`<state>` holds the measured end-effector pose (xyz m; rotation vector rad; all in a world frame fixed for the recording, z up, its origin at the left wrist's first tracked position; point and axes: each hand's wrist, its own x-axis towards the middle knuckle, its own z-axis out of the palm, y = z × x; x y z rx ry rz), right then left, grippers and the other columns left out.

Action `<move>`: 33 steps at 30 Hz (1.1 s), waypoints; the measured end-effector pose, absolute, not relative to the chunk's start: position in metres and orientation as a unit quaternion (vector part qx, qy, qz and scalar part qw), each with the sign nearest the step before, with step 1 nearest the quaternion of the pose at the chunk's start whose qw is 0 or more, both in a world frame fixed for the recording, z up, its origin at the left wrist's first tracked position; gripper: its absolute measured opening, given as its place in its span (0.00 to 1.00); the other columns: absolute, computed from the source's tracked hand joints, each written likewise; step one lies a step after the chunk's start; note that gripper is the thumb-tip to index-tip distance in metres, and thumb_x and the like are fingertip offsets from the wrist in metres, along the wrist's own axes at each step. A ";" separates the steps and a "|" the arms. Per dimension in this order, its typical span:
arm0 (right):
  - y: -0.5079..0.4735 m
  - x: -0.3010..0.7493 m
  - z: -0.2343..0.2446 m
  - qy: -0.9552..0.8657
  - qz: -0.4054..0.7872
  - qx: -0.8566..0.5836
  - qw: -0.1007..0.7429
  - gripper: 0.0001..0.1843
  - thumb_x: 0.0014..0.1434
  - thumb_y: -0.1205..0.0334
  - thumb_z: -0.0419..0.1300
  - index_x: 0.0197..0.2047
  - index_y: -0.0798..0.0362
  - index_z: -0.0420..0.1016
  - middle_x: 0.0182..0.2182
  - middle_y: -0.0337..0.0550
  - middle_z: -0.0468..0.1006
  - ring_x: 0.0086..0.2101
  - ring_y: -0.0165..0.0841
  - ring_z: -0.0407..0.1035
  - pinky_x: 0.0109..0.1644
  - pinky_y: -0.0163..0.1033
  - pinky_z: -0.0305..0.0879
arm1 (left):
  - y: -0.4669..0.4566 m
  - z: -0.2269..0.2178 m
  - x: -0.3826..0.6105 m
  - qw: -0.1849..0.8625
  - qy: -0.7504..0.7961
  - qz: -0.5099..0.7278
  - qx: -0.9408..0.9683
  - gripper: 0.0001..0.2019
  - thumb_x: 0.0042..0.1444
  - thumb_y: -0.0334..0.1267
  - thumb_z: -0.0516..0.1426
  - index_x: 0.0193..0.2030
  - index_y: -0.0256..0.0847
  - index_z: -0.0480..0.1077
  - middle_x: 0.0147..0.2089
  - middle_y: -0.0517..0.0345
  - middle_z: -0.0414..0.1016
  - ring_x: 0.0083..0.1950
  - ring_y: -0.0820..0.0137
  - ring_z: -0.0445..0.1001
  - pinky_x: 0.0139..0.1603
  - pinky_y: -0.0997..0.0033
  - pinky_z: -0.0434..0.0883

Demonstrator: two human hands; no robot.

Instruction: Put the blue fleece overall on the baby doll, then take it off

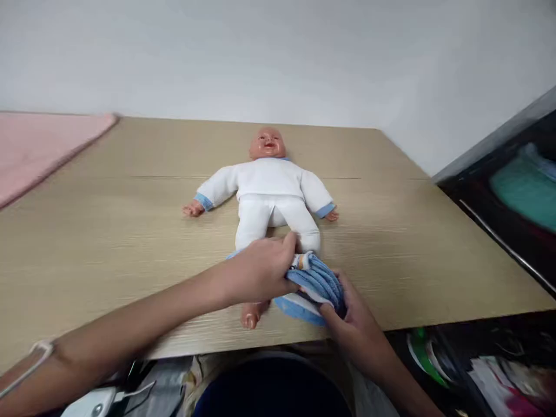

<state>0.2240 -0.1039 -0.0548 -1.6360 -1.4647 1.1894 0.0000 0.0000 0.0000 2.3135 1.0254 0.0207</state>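
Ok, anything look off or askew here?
Nothing damaged or spilled. Only oddity: the doll lies flat on the table with one bare foot sticking out, while the left hand and right hand bunch a blue striped cloth at its legs.

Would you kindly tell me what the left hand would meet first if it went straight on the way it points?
Most likely the doll's white leg: the left hand, gripping the blue garment, points forward and right, and its fingertips lie at that leg, perhaps already touching.

Plain home room: wooden table (108,243), pink blanket (39,147), clothes shelf (512,202).
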 end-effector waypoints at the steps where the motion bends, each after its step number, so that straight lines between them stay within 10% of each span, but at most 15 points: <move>1: -0.104 0.222 -0.055 -0.551 0.459 -0.619 0.321 0.28 0.62 0.50 0.60 0.64 0.49 0.68 0.58 0.53 0.79 0.62 0.54 0.73 0.69 0.63 0.68 | 0.000 0.001 0.000 0.302 0.388 0.006 0.871 0.25 0.65 0.40 0.65 0.63 0.37 0.61 0.56 0.40 0.83 0.57 0.46 0.83 0.52 0.54 0.74; 12: -0.102 0.208 -0.069 -0.476 0.488 -0.575 0.452 0.29 0.61 0.54 0.71 0.62 0.43 0.65 0.53 0.46 0.81 0.50 0.43 0.81 0.58 0.49 0.80 | 0.007 0.003 -0.007 0.418 0.412 0.064 0.807 0.20 0.64 0.46 0.59 0.58 0.44 0.61 0.48 0.52 0.80 0.47 0.54 0.80 0.46 0.58 0.71; 18: -0.094 0.212 -0.080 -0.471 0.479 -0.511 0.537 0.32 0.64 0.55 0.75 0.67 0.42 0.69 0.65 0.51 0.79 0.61 0.44 0.80 0.64 0.47 0.78 | 0.009 0.001 -0.006 0.411 0.375 0.135 0.820 0.20 0.62 0.42 0.61 0.58 0.42 0.64 0.42 0.57 0.76 0.42 0.59 0.78 0.44 0.61 0.69; 27: -0.070 0.233 -0.075 -0.611 0.291 -0.542 0.498 0.05 0.68 0.61 0.69 0.48 0.44 0.83 0.44 0.41 0.84 0.45 0.41 0.78 0.52 0.45 0.73 | 0.028 0.004 -0.016 0.395 0.250 0.159 0.870 0.05 0.61 0.31 0.62 0.43 0.42 0.73 0.43 0.58 0.79 0.47 0.61 0.78 0.51 0.62 0.71; 33: -0.036 0.254 -0.061 -0.608 0.499 -0.483 0.385 0.13 0.71 0.50 0.69 0.54 0.45 0.82 0.50 0.43 0.88 0.51 0.45 0.81 0.58 0.48 0.75 | 0.041 0.010 -0.021 0.432 0.225 0.134 0.863 0.11 0.68 0.46 0.67 0.46 0.42 0.77 0.48 0.53 0.83 0.50 0.59 0.80 0.53 0.60 0.73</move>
